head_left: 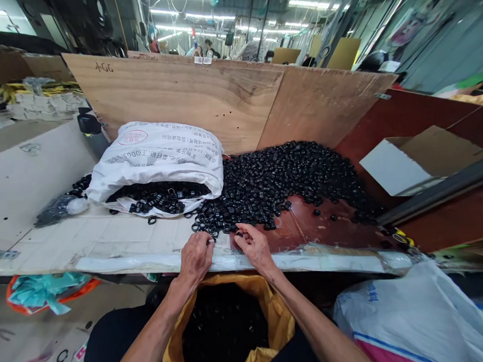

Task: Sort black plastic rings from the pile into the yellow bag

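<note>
Many small black ring-shaped parts (pixel 290 172) lie heaped on the bench, spreading right from a white woven sack (pixel 160 148) whose open mouth shows more of them. My left hand (pixel 197 256) is at the bench's front edge, its fingers pinched around something small that is mostly hidden. Just right of it, my right hand (pixel 254 248) holds a small black part between thumb and fingers. Both hands are at the near edge of the heap, apart from each other. Below them, between my forearms, a yellow sack (pixel 283 316) stands open with black parts inside.
Wooden boards (pixel 177 91) wall the bench at the back. An open cardboard box (pixel 397 164) and a dark metal bar (pixel 444 186) are at the right. A white bag (pixel 419 306) lies lower right; an orange-rimmed basket (pixel 16 304) is lower left. People are far behind.
</note>
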`<state>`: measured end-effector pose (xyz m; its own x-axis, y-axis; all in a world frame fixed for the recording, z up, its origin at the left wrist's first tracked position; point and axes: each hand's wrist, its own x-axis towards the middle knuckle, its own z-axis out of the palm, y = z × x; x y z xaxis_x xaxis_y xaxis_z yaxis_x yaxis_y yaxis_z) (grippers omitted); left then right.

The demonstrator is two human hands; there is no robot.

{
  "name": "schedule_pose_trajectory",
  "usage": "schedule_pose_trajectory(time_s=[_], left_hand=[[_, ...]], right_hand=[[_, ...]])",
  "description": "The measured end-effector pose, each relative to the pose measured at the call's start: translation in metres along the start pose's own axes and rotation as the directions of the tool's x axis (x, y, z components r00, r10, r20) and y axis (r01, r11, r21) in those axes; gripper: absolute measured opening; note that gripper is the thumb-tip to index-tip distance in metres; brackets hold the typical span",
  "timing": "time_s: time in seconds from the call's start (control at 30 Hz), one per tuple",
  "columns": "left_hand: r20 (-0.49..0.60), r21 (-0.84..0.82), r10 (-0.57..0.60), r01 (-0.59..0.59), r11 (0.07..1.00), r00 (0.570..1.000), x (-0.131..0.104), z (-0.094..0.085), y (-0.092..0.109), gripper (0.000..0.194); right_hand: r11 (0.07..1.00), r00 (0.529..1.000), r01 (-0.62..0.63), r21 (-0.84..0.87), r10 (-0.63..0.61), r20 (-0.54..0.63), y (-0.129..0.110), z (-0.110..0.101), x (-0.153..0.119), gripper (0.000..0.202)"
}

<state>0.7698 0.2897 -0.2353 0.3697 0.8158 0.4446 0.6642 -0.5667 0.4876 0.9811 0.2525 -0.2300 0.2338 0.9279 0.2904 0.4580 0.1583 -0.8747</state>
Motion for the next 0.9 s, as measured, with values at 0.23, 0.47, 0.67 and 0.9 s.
schedule_pose_trajectory(time_s=[0.23, 0.47, 0.67, 0.9], left_hand=[[0.057, -0.226, -0.087, 0.098, 0.969, 0.995, 0.0, -0.002, 0.007, 0.027], [0.134, -0.622, -0.157, 0.206, 0.756, 0.978, 0.004, 0.008, 0.011, 0.027], [0.212, -0.774, -0.241, 0.313, 0.551, 0.947, 0.01, 0.01, 0.011, 0.031], [0.228, -0.809, -0.232, 0.317, 0.495, 0.946, 0.008, 0.01, 0.011, 0.039]], right_hand=[[0.83, 0.965, -0.263, 0.491, 0.228, 0.131, -0.028, 0.028, -0.014, 0.035], [0.911, 0.992, -0.119, 0.395, 0.122, 0.018, -0.025, 0.029, -0.016, 0.03], [0.863, 0.983, -0.178, 0.472, 0.173, 0.054, -0.016, 0.027, -0.018, 0.032], [0.953, 1.0, 0.012, 0.303, -0.013, 0.003, -0.019, 0.026, -0.014, 0.017]])
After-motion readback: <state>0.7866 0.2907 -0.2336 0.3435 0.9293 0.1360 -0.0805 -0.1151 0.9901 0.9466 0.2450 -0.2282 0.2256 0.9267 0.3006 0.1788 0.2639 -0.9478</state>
